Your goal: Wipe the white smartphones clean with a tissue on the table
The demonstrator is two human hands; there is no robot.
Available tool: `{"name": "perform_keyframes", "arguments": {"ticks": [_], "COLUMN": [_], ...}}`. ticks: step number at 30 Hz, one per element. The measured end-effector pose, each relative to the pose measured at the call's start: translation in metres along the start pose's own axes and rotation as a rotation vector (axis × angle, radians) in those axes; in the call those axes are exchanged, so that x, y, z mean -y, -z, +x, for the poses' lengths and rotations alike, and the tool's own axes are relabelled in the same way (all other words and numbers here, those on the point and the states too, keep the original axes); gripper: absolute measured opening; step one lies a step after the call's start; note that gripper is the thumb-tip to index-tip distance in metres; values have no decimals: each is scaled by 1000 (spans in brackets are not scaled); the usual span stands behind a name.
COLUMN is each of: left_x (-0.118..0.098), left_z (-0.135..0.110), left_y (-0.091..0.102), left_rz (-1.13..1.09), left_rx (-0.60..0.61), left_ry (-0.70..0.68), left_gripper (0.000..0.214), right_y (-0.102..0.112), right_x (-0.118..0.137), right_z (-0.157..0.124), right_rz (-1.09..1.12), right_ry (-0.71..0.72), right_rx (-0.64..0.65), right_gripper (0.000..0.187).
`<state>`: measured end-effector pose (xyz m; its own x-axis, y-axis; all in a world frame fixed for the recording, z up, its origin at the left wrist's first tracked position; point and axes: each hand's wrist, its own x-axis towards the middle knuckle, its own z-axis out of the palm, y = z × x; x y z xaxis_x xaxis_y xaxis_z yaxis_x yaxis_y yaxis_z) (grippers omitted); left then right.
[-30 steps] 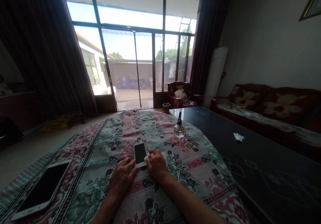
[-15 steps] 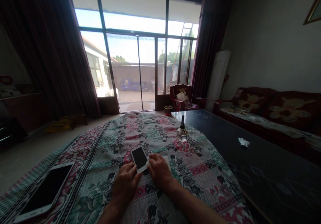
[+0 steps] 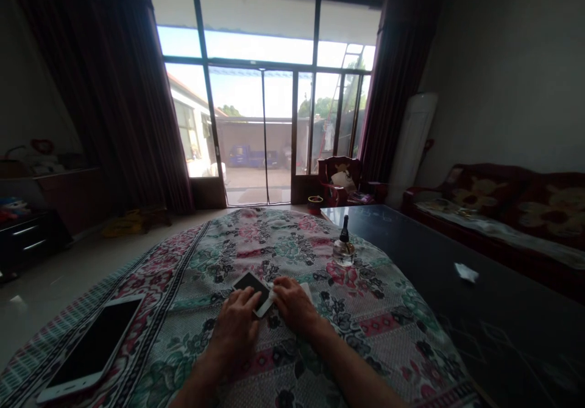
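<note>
white smartphone [image 3: 250, 285] | dark screen up, tilted | white cloth [image 3: 306, 292] touching its edge

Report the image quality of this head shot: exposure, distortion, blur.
Head view: daylight through the glazed door is overexposed, leaving the curtains nearly black; the wide lens bows the floral cloth into a dome; the left hand and right hand show no obvious blur.
</note>
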<state>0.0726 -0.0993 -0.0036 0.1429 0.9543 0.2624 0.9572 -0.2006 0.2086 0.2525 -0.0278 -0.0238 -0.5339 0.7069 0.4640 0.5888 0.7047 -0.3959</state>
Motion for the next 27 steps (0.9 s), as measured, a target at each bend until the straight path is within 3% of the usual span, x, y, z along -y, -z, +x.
{"name": "perform_keyframes", "arguments": {"ticks": [4, 8, 13, 21, 27], "left_x": [9, 17, 22, 17, 20], "left_z": [35, 56, 55, 31, 27], "left_y": [11, 17, 22, 12, 11], "left_rz": [3, -33, -18, 5, -47], "left_rx": [237, 417, 338, 146, 173], "left_ry": [-94, -165, -191, -12, -1], "left_gripper": [87, 82, 70, 62, 44], "right_y": [-2, 0, 1, 1, -6], "right_x": [-1, 0, 1, 7, 10], "right_z": [-2, -2, -2, -1, 2], "right_rz": [11, 16, 28, 34, 23], "right_ry": [16, 13, 11, -71, -132], "right_rx": [-10, -11, -14, -72, -73], "right_gripper": [18, 20, 20, 23, 19]}}
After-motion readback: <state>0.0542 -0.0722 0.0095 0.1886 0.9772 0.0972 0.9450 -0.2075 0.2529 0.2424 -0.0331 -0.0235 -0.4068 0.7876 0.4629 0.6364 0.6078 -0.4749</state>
